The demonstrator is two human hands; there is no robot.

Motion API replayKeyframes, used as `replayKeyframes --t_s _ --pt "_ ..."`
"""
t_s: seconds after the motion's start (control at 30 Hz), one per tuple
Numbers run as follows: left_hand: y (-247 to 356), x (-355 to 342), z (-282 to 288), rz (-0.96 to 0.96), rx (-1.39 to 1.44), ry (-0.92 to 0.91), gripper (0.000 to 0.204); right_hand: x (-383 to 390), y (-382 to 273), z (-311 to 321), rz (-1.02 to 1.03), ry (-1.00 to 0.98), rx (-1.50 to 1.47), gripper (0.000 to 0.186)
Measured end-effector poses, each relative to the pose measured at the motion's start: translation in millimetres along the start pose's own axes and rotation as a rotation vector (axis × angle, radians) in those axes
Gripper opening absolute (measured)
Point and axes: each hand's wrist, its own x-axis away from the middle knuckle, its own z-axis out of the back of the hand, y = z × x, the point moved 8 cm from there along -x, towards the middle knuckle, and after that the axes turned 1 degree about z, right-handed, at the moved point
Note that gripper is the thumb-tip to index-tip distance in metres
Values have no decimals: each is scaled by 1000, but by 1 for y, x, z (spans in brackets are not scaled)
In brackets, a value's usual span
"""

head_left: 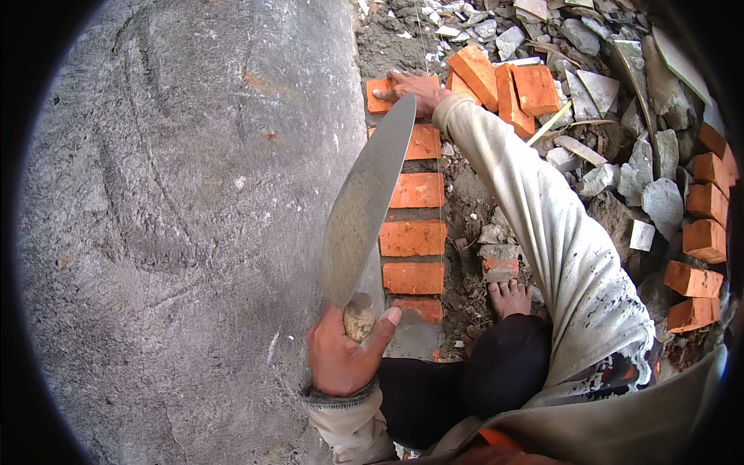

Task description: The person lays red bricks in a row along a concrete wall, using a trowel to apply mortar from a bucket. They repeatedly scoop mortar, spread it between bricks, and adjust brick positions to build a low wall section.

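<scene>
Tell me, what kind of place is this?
It looks like a building site, probably outdoors. You can see a row of orange bricks laid along a string, a trowel in the person's left hand, and lots of broken rubble on the ground.

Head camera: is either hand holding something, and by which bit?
The left hand holds a brick trowel by its handle. The right hand touches the farthest laid brick; I can't tell whether it grips it.
</scene>
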Motion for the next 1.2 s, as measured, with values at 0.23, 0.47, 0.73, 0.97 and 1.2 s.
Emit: replayKeyframes --t_s 0.23,0.47,0.73,0.97,1.2 --pt "-5 -12 -14 -9 369 50 30 77 -44 46 -221 429 -672 54" --pt "64 -104 -61 -628 115 210 39 172 -147 102 -110 587 -1955 42" --pt "24 -276 -157 -625 -546 151 45 203 -16 145 -453 1065 -1233 30" --pt "26 -358 -190 -568 -815 -30 81 195 37 88 -727 784 -1415 36" --pt "41 -359 -174 -643 -948 -148 87 184 45 77 -655 815 -1430 34"
